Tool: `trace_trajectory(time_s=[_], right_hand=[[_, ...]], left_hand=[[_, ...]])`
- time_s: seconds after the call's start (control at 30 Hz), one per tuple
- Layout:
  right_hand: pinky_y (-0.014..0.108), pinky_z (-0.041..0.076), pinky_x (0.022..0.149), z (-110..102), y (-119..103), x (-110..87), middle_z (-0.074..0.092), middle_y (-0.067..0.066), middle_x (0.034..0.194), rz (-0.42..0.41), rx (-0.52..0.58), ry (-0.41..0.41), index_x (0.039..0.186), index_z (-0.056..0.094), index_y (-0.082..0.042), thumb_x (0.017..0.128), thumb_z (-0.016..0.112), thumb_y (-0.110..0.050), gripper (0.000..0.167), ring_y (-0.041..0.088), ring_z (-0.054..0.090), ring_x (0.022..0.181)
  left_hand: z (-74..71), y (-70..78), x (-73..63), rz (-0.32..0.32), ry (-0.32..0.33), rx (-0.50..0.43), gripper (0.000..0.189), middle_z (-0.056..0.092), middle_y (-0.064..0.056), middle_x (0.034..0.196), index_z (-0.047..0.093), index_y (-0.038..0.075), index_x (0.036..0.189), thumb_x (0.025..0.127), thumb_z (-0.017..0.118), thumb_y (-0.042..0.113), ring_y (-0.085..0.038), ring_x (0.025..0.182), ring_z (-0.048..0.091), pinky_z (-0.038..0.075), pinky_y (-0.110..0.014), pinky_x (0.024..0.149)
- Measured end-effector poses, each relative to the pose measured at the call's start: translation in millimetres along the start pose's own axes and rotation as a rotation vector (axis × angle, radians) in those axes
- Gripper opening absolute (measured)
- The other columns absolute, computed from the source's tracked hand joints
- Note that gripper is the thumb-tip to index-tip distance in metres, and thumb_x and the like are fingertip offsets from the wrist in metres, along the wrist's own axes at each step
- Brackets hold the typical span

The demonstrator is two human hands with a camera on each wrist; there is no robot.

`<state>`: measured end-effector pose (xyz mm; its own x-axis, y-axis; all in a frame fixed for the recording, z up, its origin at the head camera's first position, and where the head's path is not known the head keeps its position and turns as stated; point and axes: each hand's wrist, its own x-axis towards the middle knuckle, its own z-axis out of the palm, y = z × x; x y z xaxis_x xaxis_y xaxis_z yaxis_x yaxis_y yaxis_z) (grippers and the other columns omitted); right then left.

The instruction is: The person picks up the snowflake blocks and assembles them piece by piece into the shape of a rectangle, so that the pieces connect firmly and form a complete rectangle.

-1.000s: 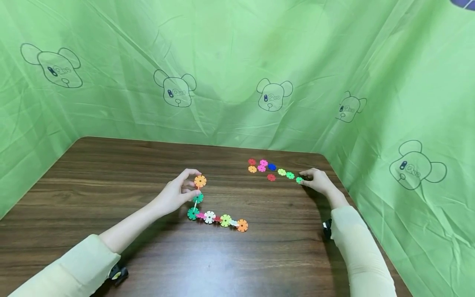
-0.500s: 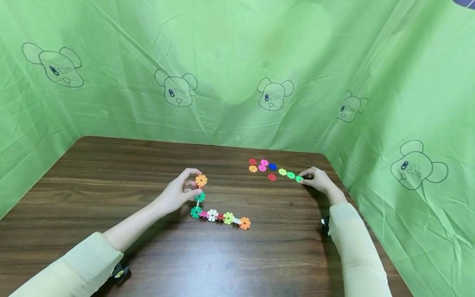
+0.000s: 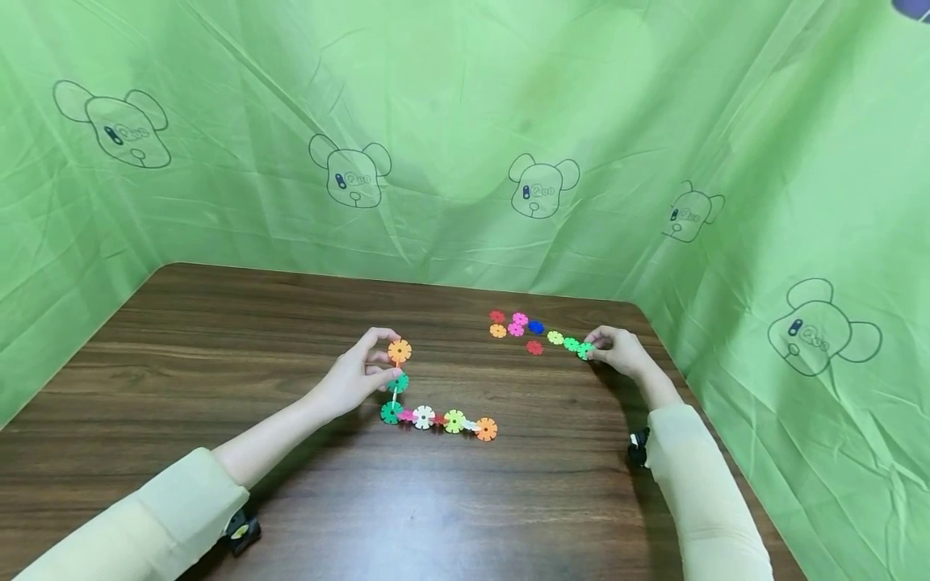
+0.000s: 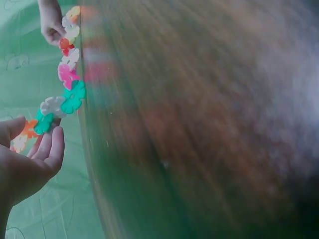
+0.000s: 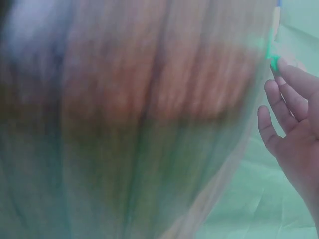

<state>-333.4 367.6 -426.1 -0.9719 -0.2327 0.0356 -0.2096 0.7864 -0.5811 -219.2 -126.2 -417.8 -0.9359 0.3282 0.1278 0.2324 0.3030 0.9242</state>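
My left hand (image 3: 350,381) grips the upper end of an L-shaped chain of interlocking snowflake discs, near its orange disc (image 3: 400,350) and a teal disc (image 3: 397,382). From the corner teal disc (image 3: 391,413), the chain runs right through pink, white (image 3: 424,417), red, yellow-green and white pieces to another orange disc (image 3: 486,429). Over at the table's right side, my right hand (image 3: 622,353) pinches a green snowflake disc (image 3: 584,351), tilted up between thumb and fingertips. In the right wrist view only a sliver of this green disc (image 5: 274,62) shows past the thumb.
Loose snowflake discs lie left of my right hand: another green one (image 3: 571,344), a yellow-green one (image 3: 555,337), a blue one (image 3: 536,327), a red one (image 3: 534,348), and several pink, orange and red ones. Green curtains (image 3: 450,226) hang around the wooden table (image 3: 240,339).
The green disc at my right fingertips has gone from lying nearly flat to tilted up in the pinch. My left hand keeps its hold on the chain, which sits slightly further right in view.
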Motion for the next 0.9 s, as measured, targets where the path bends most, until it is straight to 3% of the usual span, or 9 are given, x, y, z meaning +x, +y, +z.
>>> trace_trajectory(time_s=[0.23, 0.53, 0.77, 0.9], right_hand=[[0.030, 0.049, 0.072, -3, -28, -0.8, 0.069, 0.012, 0.088, -0.087, -0.018, 0.079, 0.100, 0.064, -0.005, 0.082, 0.072, -0.008, 0.019, 0.020, 0.064, 0.082], [0.025, 0.050, 0.069, 0, -78, -3.0, 0.068, 0.011, 0.088, -0.158, 0.063, 0.137, 0.101, 0.064, -0.008, 0.084, 0.072, -0.013, 0.019, 0.019, 0.065, 0.082], [0.023, 0.052, 0.072, 6, -118, -6.7, 0.068, 0.008, 0.090, -0.179, 0.182, 0.162, 0.102, 0.065, -0.011, 0.084, 0.073, -0.017, 0.021, 0.015, 0.065, 0.085], [0.026, 0.054, 0.071, 10, -141, -10.2, 0.069, 0.014, 0.090, -0.202, 0.273, 0.147, 0.105, 0.065, -0.006, 0.084, 0.072, -0.014, 0.023, 0.021, 0.068, 0.083]], left_hand=[[4.1, -1.5, 1.8, 0.017, 0.006, -0.003, 0.050, 0.065, -0.019, 0.103, 0.041, 0.016, 0.128, 0.087, 0.068, 0.013, -0.024, 0.077, 0.068, 0.056, -0.042, 0.067], [4.1, 0.7, 2.3, -0.010, 0.025, -0.018, 0.048, 0.061, -0.014, 0.099, 0.042, 0.017, 0.122, 0.084, 0.072, 0.012, -0.024, 0.073, 0.067, 0.055, -0.044, 0.067], [3.9, -0.2, 5.5, -0.002, 0.015, -0.090, 0.038, 0.062, -0.019, 0.098, 0.043, 0.011, 0.118, 0.088, 0.066, 0.011, -0.024, 0.074, 0.068, 0.056, -0.046, 0.067], [3.0, -1.0, 7.4, -0.013, 0.021, -0.109, 0.027, 0.063, -0.022, 0.097, 0.045, 0.006, 0.113, 0.092, 0.061, 0.010, -0.024, 0.075, 0.067, 0.057, -0.042, 0.066]])
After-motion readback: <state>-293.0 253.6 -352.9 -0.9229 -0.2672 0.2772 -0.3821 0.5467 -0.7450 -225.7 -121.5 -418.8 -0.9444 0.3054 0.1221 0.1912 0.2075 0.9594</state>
